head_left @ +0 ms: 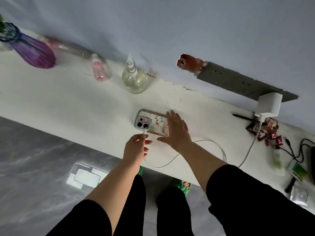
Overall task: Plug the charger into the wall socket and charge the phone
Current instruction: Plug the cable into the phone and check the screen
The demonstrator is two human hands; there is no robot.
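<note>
At far right, charger [268,106] already sits in the wall socket [245,82]. Phone [151,123] lies face down mid-desk [68,99]. Left hand [136,147] pinches the cable plug [144,132] over the camera end; right hand [175,130] is spread flat, fingers wide, on the phone. Left to do: plug into the phone port.

glossy clear phone case [158,124] — matt white shelf [68,103]

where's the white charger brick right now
The white charger brick is plugged into the grey socket strip on the wall, far right in the head view, above the red snack wrappers.
</note>
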